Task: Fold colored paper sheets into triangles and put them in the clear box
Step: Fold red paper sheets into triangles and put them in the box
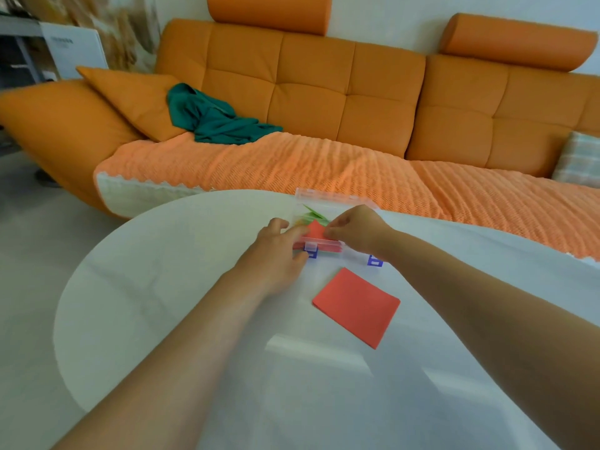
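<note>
Head view, both arms reaching far across the white surface [162, 287] to the clear box [328, 193]. The box sits at the far edge with its long axis running left to right, lid up at the far side, two blue latches [375, 261] on the near wall. The right hand [355, 230] has its fingers curled and pinches the right edge of a folded red triangle [314, 229]. The triangle sticks out to the left of that hand and sits over the open box, just above the near wall. Green folded pieces [313, 214] already lie inside, toward the far side. The left hand [276, 254] is at the box's near left corner, fingers fairly straight and laid against it, holding nothing, as far as the blur allows; it looks to be steadying the box. Judgement: the drop is nearly in line, so the move needs only a short lowering and a release, with no sideways travel. A flat red sheet [356, 306] lies unfolded on the surface, nearer than the box, between the forearms and closer to the right one, so it is probably next.
</note>
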{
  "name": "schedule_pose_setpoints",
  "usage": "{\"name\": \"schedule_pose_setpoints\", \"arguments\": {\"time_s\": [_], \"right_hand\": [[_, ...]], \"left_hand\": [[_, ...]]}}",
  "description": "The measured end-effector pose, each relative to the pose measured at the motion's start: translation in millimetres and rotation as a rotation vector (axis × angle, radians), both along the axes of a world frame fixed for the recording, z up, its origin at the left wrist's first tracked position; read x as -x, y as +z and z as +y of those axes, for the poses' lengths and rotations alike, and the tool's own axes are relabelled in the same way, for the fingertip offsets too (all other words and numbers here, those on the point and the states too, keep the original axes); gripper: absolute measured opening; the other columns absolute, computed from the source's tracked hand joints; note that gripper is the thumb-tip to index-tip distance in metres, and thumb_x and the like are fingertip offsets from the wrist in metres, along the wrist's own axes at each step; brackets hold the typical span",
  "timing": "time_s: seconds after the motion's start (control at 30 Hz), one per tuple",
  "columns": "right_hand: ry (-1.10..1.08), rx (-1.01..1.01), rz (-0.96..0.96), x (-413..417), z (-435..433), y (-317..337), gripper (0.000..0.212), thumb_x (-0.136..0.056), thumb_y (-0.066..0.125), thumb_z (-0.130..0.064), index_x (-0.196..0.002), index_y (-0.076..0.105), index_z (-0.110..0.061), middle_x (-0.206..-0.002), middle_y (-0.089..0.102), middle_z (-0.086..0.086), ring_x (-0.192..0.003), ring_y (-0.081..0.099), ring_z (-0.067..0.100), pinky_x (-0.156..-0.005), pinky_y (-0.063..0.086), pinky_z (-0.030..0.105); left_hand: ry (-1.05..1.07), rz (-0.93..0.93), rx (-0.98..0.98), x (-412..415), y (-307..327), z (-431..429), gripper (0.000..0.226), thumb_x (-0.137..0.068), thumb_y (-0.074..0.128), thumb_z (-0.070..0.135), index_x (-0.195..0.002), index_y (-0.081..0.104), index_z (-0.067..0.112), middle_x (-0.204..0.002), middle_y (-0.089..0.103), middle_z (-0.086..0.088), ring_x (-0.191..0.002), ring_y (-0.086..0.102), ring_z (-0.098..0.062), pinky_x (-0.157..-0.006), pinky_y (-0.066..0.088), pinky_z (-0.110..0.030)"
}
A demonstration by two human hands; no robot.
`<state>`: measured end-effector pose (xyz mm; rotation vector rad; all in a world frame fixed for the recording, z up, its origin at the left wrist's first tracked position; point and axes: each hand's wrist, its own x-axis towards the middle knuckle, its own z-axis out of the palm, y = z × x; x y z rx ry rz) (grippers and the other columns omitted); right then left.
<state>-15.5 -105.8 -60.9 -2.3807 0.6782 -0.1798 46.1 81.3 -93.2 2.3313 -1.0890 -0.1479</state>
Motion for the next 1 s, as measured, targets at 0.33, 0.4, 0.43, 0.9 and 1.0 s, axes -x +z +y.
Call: {"name": "schedule_pose_setpoints", "arguments": {"time_s": [0.33,0.4,0.43,0.9,1.0], "right_hand": [[0.070,0.128,0.046,10,8,1,0.024,-0.097,0.059,-0.031,-0.103,0.077,-0.018,-0.107,0.075,0.003,-0.098,0.068,0.024,-0.091,0.056,0.040],[0.062,0.155,0.007,14,7,4,0.030,-0.097,0.055,-0.028,-0.106,0.074,-0.008,-0.111,0.073,0.010,-0.094,0.070,0.023,-0.083,0.058,0.041],[0.061,0.163,-0.027,17,7,7,0.030,-0.098,0.053,-0.026,-0.108,0.073,-0.007,-0.112,0.073,0.006,-0.080,0.071,0.008,-0.070,0.058,0.034],[0.225,0.170,0.044,135,32,-2,0.038,-0.084,0.075,-0.038,-0.121,0.067,-0.037,-0.121,0.062,-0.019,-0.108,0.057,0.003,-0.096,0.045,0.023],[0.314,0.251,0.157,155,33,-15,0.073,-0.082,0.075,-0.052,-0.146,0.047,-0.031,-0.152,0.042,-0.013,-0.139,0.038,0.007,-0.115,0.026,0.021]], "left_hand": [[0.013,-0.021,-0.008,1,-1,-4,0.046,-0.099,0.052,0.032,-0.145,0.046,0.031,-0.150,0.033,-0.004,-0.140,0.033,-0.024,-0.107,0.040,-0.041],[0.010,-0.026,-0.001,1,1,-3,0.047,-0.099,0.052,0.031,-0.145,0.044,0.032,-0.151,0.032,-0.004,-0.140,0.033,-0.024,-0.107,0.041,-0.041],[0.011,-0.026,0.013,2,2,-3,0.048,-0.099,0.053,0.031,-0.146,0.044,0.033,-0.151,0.031,-0.004,-0.141,0.033,-0.024,-0.107,0.041,-0.042],[-0.263,-0.136,0.135,56,14,4,0.027,-0.089,0.065,0.023,-0.116,0.062,0.026,-0.131,0.054,0.012,-0.112,0.049,-0.005,-0.102,0.044,-0.035],[-0.332,-0.116,-0.118,70,8,8,0.061,-0.088,0.068,0.041,-0.144,0.047,0.029,-0.155,0.035,0.010,-0.142,0.031,-0.009,-0.117,0.028,-0.030]]}}
